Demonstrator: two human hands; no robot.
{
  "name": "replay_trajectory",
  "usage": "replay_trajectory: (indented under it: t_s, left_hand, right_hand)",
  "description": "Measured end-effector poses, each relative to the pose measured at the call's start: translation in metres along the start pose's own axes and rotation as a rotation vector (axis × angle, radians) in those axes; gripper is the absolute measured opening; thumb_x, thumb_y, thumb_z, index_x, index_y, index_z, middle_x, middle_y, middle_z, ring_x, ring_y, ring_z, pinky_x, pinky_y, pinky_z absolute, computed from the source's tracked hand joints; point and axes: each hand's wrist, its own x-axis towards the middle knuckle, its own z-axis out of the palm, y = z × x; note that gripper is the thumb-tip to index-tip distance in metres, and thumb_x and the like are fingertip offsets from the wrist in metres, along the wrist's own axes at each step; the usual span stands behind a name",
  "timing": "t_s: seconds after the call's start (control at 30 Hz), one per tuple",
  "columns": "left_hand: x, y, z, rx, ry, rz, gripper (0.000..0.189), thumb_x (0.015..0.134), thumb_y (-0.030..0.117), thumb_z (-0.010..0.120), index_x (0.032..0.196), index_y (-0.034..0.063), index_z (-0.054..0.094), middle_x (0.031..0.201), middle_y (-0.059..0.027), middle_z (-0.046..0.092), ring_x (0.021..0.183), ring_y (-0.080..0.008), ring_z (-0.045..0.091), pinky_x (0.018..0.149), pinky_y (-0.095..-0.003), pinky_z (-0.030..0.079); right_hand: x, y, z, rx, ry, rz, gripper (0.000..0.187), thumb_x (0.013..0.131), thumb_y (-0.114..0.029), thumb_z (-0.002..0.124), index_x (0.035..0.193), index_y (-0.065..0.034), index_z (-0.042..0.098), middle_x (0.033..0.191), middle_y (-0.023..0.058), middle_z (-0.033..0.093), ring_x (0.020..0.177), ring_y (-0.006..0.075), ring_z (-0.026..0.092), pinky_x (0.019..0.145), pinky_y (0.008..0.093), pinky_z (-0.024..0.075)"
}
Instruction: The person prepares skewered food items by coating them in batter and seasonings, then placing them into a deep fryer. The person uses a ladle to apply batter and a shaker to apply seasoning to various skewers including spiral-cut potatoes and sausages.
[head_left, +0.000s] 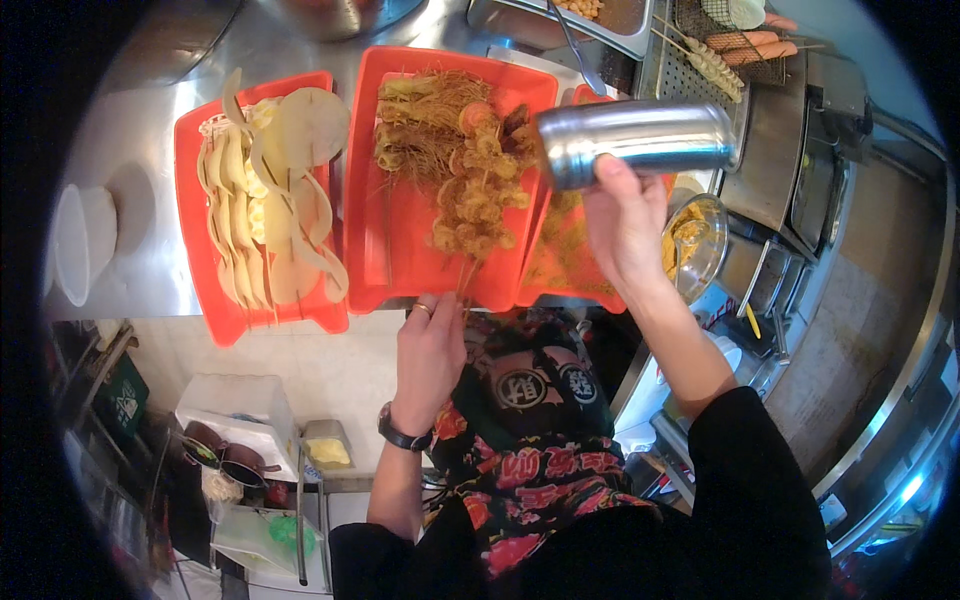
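Observation:
My right hand (626, 217) grips a stainless-steel shaker canister (645, 139), tipped on its side with one end toward the seasoned skewers. At the front rim of the middle red tray (409, 255), my left hand (431, 345) pinches the thin sticks of several skewers. Their food, mushroom-like pieces (480, 202) coated in brown seasoning, lies over the tray's right half. Bundles of enoki-like mushrooms (424, 116), also seasoned, rest at the tray's upper left. The canister's pouring end faces away from the camera, so its holes are hidden.
A left red tray (195, 255) holds skewered pale slices (277, 202). Yellow-orange powder dusts the right red tray (566, 255), beside a glass bowl of sauce (705, 255) with a spoon. Sausages (750, 45) and a wire basket sit at the upper right. A white bowl (82, 244) stands far left.

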Motion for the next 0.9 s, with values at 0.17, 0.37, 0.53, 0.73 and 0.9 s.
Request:
replay_trajectory:
  t_s: [0.17, 0.37, 0.53, 0.73, 0.9]
  left_hand:
    - [-0.001, -0.002, -0.006, -0.12, 0.053, 0.014, 0.012, 0.091, 0.0, 0.059, 0.1, -0.006, 0.063, 0.078, -0.0156, 0.055, 0.063, -0.0281, 0.054, 0.057, -0.0335, 0.043]
    - [0.005, 0.001, -0.019, -0.092, 0.012, -0.029, 0.011, 0.09, -0.001, 0.059, 0.1, -0.0049, 0.063, 0.08, -0.018, 0.056, 0.067, -0.0345, 0.056, 0.059, -0.0367, 0.045]
    - [0.01, -0.003, -0.024, -0.092, -0.024, -0.021, 0.012, 0.09, -0.001, 0.06, 0.101, -0.0052, 0.063, 0.08, -0.0181, 0.056, 0.066, -0.0345, 0.056, 0.058, -0.0369, 0.044]
    - [0.01, -0.007, -0.028, -0.069, -0.025, -0.004, 0.012, 0.089, -0.001, 0.061, 0.101, -0.0051, 0.063, 0.082, -0.0187, 0.057, 0.069, -0.035, 0.058, 0.06, -0.0368, 0.046]
    - [0.015, -0.008, -0.028, -0.031, 0.018, 0.044, 0.01, 0.091, 0.001, 0.06, 0.099, -0.005, 0.064, 0.077, -0.0132, 0.055, 0.062, -0.0227, 0.053, 0.055, -0.031, 0.042]
  right_hand:
    - [-0.011, 0.003, -0.012, -0.009, -0.006, 0.028, 0.04, 0.085, -0.011, 0.072, 0.12, -0.0014, 0.055, 0.115, 0.0064, 0.063, 0.108, 0.0169, 0.059, 0.101, 0.0364, 0.0426]
    - [-0.011, 0.002, -0.012, 0.073, 0.05, 0.124, 0.036, 0.086, -0.008, 0.071, 0.117, -0.0005, 0.056, 0.11, 0.007, 0.065, 0.102, 0.0167, 0.062, 0.095, 0.0342, 0.0476]
    - [0.013, 0.007, 0.002, 0.162, 0.092, 0.035, 0.034, 0.088, -0.01, 0.07, 0.117, 0.0002, 0.057, 0.112, 0.0083, 0.065, 0.103, 0.0178, 0.063, 0.096, 0.0376, 0.0491]
    - [0.012, 0.004, -0.005, 0.056, 0.04, -0.045, 0.035, 0.086, -0.006, 0.071, 0.118, 0.0007, 0.056, 0.115, 0.0093, 0.065, 0.104, 0.0177, 0.063, 0.096, 0.0368, 0.0491]
    - [-0.004, -0.009, 0.0, 0.188, 0.066, 0.084, 0.042, 0.088, -0.02, 0.072, 0.122, -0.003, 0.054, 0.116, 0.0086, 0.063, 0.108, 0.0184, 0.061, 0.096, 0.0364, 0.0488]
